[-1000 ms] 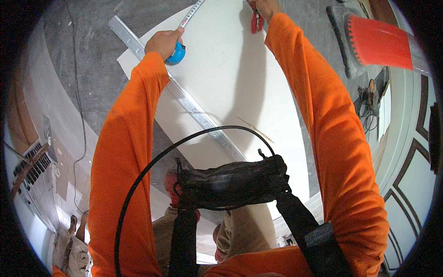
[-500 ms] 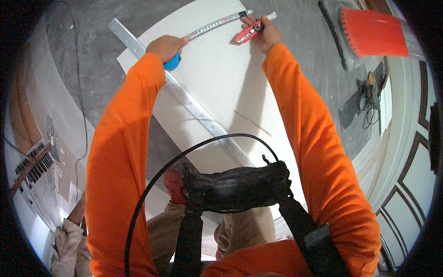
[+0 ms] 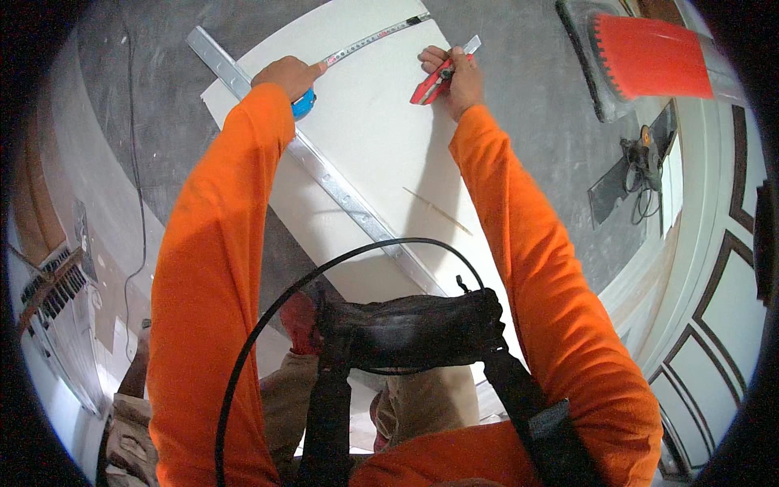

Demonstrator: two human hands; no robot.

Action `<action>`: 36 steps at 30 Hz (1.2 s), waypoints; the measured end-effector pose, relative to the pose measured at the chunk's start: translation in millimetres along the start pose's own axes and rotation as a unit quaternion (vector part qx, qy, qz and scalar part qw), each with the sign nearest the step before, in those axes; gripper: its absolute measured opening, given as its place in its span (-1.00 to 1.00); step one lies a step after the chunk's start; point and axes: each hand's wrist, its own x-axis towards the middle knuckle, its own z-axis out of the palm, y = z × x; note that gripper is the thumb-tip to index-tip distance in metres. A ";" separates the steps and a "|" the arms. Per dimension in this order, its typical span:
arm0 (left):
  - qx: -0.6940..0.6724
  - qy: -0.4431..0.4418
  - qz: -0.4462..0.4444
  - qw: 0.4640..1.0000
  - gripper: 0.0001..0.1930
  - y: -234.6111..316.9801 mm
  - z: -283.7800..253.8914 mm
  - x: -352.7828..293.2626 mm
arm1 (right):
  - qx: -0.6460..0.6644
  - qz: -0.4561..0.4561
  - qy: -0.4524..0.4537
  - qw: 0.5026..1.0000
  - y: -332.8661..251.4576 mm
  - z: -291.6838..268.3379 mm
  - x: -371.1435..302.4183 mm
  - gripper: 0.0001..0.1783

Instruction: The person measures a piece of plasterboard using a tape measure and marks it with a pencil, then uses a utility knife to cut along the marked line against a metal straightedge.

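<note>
A large white board lies flat below me. My left hand is closed round a blue tape measure near the board's left side. From it the blade of the tape runs right across the far part of the board, its dark end at the board's right edge. Closed on a red utility knife, my right hand hovers by that same edge, nearer to me than the tape's end and apart from it. The knife's silvery blade points away, up and right. A long metal profile lies diagonally across the board beneath my left hand.
Grey floor surrounds the board. A red notched piece stands at the far right. Beyond my right arm lies a corded power tool. A cable trails along the left, and a black pouch hangs before my body.
My right hand with the knife has drawn back toward me from the tape's end, and the knife has tilted more upright. The left hand still holds the tape measure in about the same place.
</note>
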 end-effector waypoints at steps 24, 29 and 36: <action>0.026 0.026 0.050 0.998 -0.30 10.9 9.8 -31.7 | -0.716 -0.208 -0.003 0.666 -17.9 10.3 22.2 -0.55; 0.033 0.017 0.004 0.999 -0.30 12.7 17.9 -29.4 | -0.713 -0.180 0.001 0.678 -17.8 13.6 19.3 -0.56; 0.037 0.034 -0.006 0.999 -0.27 20.6 10.8 -29.9 | -0.604 -0.131 0.020 0.786 -9.0 15.5 -28.7 -0.69</action>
